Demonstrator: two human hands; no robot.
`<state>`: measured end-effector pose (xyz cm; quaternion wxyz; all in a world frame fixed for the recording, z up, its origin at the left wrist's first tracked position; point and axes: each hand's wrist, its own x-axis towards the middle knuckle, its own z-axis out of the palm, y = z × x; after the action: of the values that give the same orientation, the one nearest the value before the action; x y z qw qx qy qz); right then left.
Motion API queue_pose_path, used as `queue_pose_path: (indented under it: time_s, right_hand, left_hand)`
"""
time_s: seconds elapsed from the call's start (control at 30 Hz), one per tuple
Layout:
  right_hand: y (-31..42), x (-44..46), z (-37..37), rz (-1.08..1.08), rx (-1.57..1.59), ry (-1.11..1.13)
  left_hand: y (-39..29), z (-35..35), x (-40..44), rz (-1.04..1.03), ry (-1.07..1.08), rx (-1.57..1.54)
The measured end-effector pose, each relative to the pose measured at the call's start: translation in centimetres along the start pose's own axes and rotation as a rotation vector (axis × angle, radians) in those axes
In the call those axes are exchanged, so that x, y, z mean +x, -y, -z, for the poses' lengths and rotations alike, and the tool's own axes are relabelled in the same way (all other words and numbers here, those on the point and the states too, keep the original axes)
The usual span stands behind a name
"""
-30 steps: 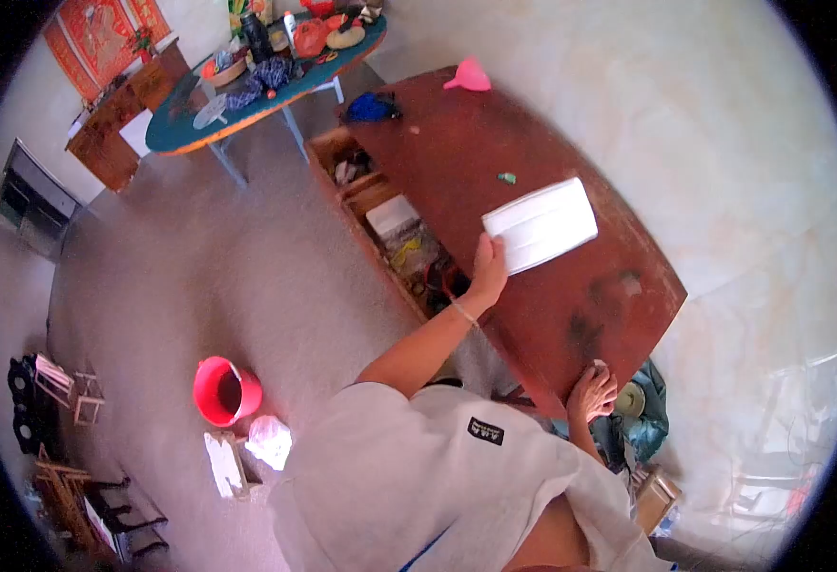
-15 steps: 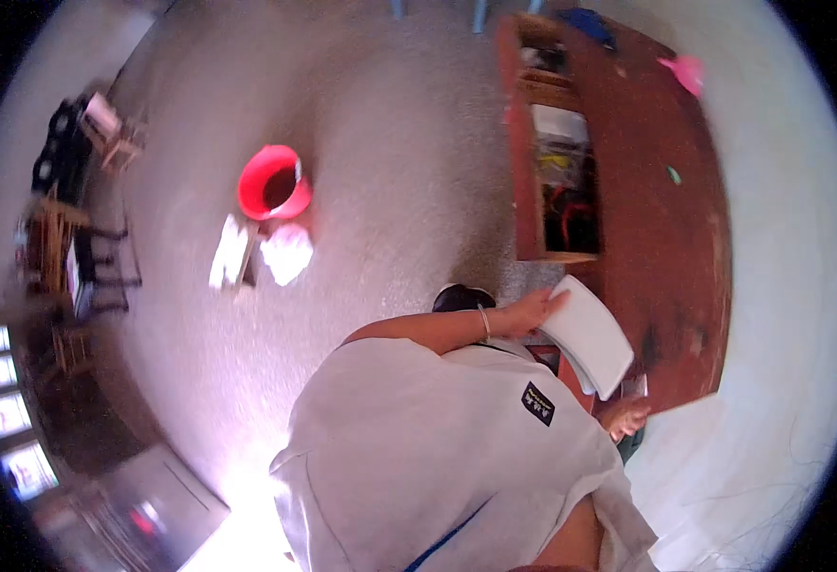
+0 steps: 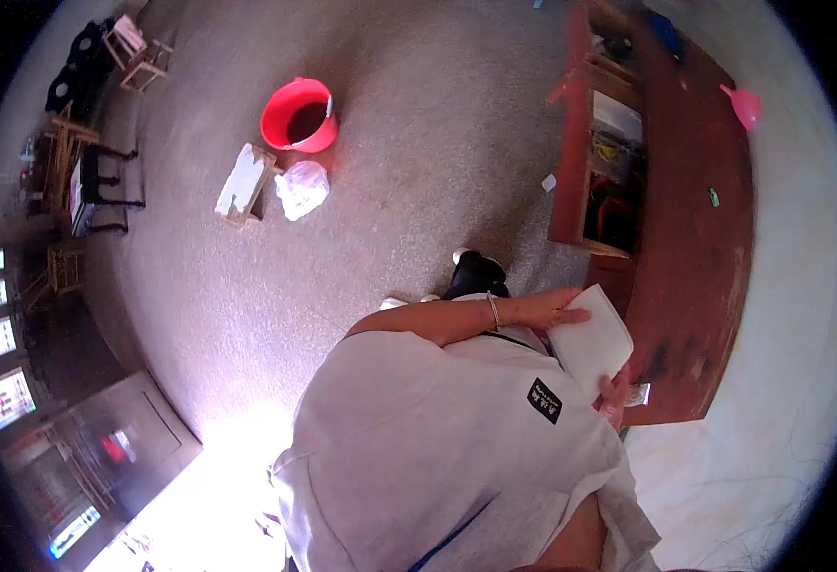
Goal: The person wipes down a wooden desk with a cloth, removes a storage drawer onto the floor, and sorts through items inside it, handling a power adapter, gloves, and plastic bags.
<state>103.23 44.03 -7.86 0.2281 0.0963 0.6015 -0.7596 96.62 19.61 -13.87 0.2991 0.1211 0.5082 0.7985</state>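
A broad stretch of floor [image 3: 418, 143] is seen ahead, with wide room left between the bucket side and the drawers. The red-brown table [image 3: 695, 286] is set along the wall at right, its long edge running close to the wall and its near end reaching beside the person. From its inner edge a near drawer [image 3: 571, 181] is drawn out over the floor; in it are noted a white flat object [image 3: 617, 116], a yellow item [image 3: 607, 150] and red-and-black things. A further drawer [image 3: 579, 33] is seen beyond, with dark contents not identified. On the floor, a red bucket [image 3: 319, 141] is stood upright; dark contents are visible, nature not determined. A white-topped stool [image 3: 245, 181] and a white plastic bag [image 3: 302, 191] are placed near it, close together. A white rectangular item [image 3: 590, 338] is held before the shirt, beside the table's near edge. It is gripped by the left hand [image 3: 540, 309], thumb laid over its face. At its lower corner the right hand [image 3: 614, 396] is blurred; whether its fingers are closed cannot be told. On the table a pink funnel [image 3: 745, 107] and a small green piece [image 3: 714, 197] are recorded.
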Motion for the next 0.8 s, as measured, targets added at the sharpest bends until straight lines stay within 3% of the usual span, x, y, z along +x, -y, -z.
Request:
queue_pose_path:
  time_s: [0.13, 0.2, 0.23, 0.3, 0.43, 0.5, 0.57, 0.67, 0.73, 0.8]
  right_hand:
    - [-0.1, -2.6, -2.8, 0.036, 0.094, -0.251]
    - [-0.3, -3.2, -2.2, 0.125, 0.086, -0.341]
    - [0.3, -3.8, -3.5, 0.127, -0.006, -0.51]
    - [1.0, -5.4, -5.5, 0.207, 0.377, -0.564]
    - [-7.4, -6.8, -2.0, 0.358, 0.257, -0.638]
    - [-7.2, -7.2, -3.4, 0.406, 0.265, -0.81]
    - [-5.6, -8.3, -4.1, 0.302, 0.04, -0.886]
    - [-8.3, -9.1, -6.2, 0.473, 0.407, -0.991]
    - [-9.3, -9.0, -7.0, 0.525, 0.585, -1.048]
    - [-10.8, -7.3, -7.8, 0.578, 0.706, -1.17]
  left_hand:
    - [2.0, -0.7, 1.8, -0.038, 0.074, 0.115]
    - [1.6, -1.5, 2.2, 0.091, 0.028, 0.175]
    - [1.2, -1.8, 2.7, 0.15, 0.044, 0.221]
    - [1.1, -2.3, 3.6, 0.193, 0.126, 0.193]
    - [0.4, -3.7, 4.5, 0.31, 0.294, 0.115]
    - [1.9, -3.3, 5.4, 0.246, 0.397, 0.168]
    - [0.9, -3.1, 6.9, 0.327, 0.537, 0.305]
    - [3.9, -0.9, 9.2, 0.437, 0.654, 0.255]
    - [1.4, -5.5, 10.5, 0.518, 0.723, 0.533]
    - [0.6, -9.3, 11.3, 0.554, 0.825, 0.619]
